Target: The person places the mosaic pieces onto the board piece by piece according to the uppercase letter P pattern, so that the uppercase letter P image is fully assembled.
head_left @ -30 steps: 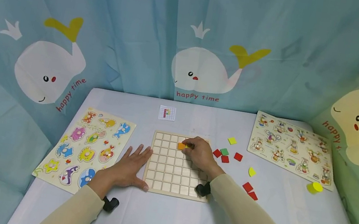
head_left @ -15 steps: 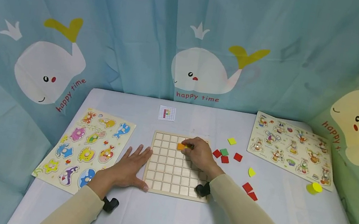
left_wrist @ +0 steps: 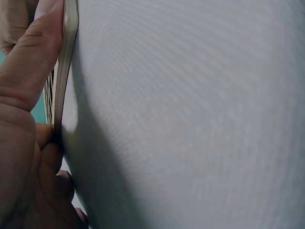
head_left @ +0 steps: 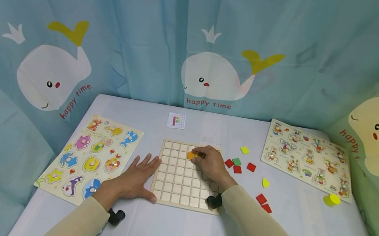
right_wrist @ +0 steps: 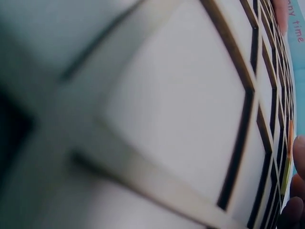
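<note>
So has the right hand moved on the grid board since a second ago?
No. The right hand rests at the same spot on the grid board, its fingertips beside the orange tile in the second row, as before; only the camera shifted slightly.

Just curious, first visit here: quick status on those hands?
Left hand flat, bracing grid board. Right hand fingertips on orange tile in the grid. Nothing in the way.

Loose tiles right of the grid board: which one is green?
The single green tile, in the cluster just right of the grid board. It lies between red squares, with a yellow tile beyond it.
</note>
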Available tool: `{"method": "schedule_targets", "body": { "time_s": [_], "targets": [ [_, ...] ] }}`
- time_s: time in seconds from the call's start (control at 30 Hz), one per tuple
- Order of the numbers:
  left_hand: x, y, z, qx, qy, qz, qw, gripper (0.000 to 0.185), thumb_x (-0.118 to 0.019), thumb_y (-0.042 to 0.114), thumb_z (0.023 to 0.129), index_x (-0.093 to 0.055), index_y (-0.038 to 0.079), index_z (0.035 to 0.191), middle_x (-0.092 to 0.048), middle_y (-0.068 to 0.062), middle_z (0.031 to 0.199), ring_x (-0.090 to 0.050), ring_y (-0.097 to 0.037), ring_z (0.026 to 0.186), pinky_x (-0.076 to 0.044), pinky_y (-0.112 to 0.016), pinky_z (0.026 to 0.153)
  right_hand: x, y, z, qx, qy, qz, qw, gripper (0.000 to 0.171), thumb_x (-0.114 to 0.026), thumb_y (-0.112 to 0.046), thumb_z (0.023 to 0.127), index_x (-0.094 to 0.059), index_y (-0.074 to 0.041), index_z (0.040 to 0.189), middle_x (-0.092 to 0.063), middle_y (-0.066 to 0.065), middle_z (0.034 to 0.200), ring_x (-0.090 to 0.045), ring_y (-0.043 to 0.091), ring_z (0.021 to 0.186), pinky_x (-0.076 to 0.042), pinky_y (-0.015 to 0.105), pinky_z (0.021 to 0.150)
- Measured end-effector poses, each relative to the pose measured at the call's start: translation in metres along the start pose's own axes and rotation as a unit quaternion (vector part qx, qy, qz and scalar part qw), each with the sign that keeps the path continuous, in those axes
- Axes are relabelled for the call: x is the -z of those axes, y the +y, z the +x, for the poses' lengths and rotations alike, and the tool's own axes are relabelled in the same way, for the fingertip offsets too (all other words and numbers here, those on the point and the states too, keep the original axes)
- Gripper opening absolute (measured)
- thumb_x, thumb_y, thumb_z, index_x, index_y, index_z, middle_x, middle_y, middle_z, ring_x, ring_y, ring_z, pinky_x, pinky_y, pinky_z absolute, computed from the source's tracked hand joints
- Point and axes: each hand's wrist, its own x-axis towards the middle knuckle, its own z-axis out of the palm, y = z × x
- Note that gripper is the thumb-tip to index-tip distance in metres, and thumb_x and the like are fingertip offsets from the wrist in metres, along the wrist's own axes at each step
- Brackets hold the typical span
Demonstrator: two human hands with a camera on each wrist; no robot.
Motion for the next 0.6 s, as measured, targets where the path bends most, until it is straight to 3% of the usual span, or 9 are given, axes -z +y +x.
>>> {"method": "schedule_targets", "body": {
  "time_s": [0.33,0.6],
  "targets": [
    [-0.001,0.0,0.0,0.003,0.001,-0.003,1.0,0.127,-0.078,0.066,0.063,-0.013,0.011,0.158,-0.009,-0.002,0.165,0.002,-0.026,0.153,0.003,-0.052,0.124,0.003,0.0,0.0,0.0,0.019,0.026,0.999,0.027,-0.073,-0.019,0.088,-0.072,-0.015,0.114,-0.065,0.003,0.104,-0.057,0.017,0.088,-0.05,0.031,0.077],
    [-0.001,-0.001,0.0,0.005,0.001,-0.008,1.0,0.127,-0.078,0.066,0.063,-0.013,0.012,0.158,-0.009,-0.002,0.165,0.002,-0.025,0.153,0.003,-0.05,0.124,0.011,0.001,0.002,-0.036,0.023,0.059,0.997,0.025,-0.068,-0.023,0.092,-0.071,-0.018,0.116,-0.062,0.001,0.105,-0.054,0.022,0.09,-0.05,0.031,0.074]
  ]
}}
